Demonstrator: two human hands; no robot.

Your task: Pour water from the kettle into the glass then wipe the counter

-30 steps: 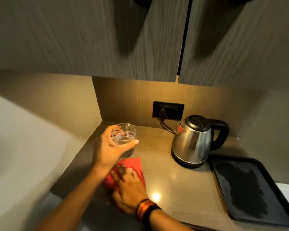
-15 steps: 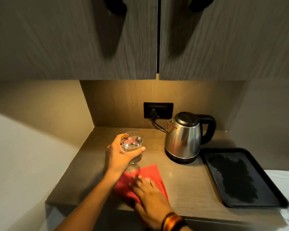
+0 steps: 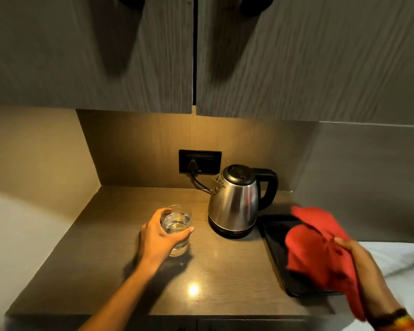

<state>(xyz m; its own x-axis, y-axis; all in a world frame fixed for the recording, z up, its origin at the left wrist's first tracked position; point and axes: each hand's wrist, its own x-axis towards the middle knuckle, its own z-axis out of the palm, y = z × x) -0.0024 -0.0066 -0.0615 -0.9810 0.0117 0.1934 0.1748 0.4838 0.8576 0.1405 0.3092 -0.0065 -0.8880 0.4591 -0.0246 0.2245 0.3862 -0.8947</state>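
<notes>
My left hand (image 3: 157, 240) is wrapped around a clear glass (image 3: 177, 231) that holds water; its base is on or just above the wooden counter (image 3: 225, 271), I cannot tell which. The steel kettle (image 3: 236, 201) with a black lid and handle stands upright on its base behind and to the right of the glass. My right hand (image 3: 359, 259) holds a red cloth (image 3: 318, 249) lifted off the counter, above the black tray (image 3: 275, 240) at the right. The cloth hides much of the tray.
A black wall socket (image 3: 200, 161) with the kettle's plug sits on the back wall. Closed wooden cabinets (image 3: 194, 53) hang low overhead. White bedding (image 3: 397, 256) lies to the right of the counter, and a wall closes the left side.
My right hand has lifted the red cloth off the counter and swung it right, over the tray. The glass in my left hand has come down lower towards the counter.
</notes>
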